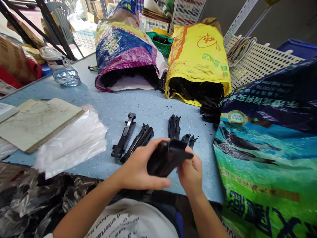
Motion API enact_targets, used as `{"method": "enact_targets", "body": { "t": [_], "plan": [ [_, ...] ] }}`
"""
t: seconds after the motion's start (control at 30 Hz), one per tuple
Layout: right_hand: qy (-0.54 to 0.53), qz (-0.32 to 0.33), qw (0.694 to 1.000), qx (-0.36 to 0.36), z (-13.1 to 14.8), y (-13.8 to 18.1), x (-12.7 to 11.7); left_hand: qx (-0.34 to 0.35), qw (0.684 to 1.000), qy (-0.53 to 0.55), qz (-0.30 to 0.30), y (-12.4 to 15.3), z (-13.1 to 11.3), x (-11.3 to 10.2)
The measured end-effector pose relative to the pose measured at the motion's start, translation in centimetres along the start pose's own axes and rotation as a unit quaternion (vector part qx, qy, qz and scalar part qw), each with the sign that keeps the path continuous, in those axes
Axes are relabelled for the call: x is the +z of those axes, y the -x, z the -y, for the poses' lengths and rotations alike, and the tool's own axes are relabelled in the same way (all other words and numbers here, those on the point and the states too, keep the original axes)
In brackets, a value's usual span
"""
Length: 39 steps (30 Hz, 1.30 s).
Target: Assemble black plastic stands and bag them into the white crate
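Note:
Both of my hands are on a dark black plastic part (166,159), held tilted above the near side of the table. My left hand (138,165) wraps round its left side, thumb along the bottom. At its right end, the fingers of my right hand (192,168) grip the edge. Behind my hands lie long black plastic pieces: one (124,135) on the left, a pair (140,140) beside it, another pair (174,127) and shorter-looking ones (189,140) partly hidden by the held part.
A purple-and-blue sack (123,49) and a yellow sack (200,53), both with black parts inside, lie open at the back. A large green-blue sack (267,158) stands right. Left are a crumpled plastic bag (74,142), a worn board (39,122) and a water bottle (64,74).

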State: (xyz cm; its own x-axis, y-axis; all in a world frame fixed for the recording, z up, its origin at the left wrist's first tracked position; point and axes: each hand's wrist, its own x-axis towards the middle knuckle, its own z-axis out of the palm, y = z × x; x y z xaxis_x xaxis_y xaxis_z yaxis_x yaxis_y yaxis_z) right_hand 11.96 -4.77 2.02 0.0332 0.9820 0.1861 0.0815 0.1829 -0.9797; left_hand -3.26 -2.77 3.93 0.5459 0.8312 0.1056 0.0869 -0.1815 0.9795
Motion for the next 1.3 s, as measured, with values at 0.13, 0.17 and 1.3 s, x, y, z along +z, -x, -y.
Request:
{"method": "enact_targets", "body": {
  "t": [0.13,0.17,1.3],
  "plan": [
    [0.089,0.185,0.979,-0.014,-0.2,1.2,-0.9,-0.045,0.949,0.274,-0.153,-0.8,0.1,-0.3],
    [0.116,0.219,0.969,-0.020,-0.5,1.8,-0.8,-0.055,0.930,0.312,-0.189,-1.0,0.0,-0.4],
    [0.311,0.007,0.924,-0.224,-3.6,4.6,2.6,-0.022,0.929,0.222,-0.296,0.5,2.0,2.2]
  ]
}}
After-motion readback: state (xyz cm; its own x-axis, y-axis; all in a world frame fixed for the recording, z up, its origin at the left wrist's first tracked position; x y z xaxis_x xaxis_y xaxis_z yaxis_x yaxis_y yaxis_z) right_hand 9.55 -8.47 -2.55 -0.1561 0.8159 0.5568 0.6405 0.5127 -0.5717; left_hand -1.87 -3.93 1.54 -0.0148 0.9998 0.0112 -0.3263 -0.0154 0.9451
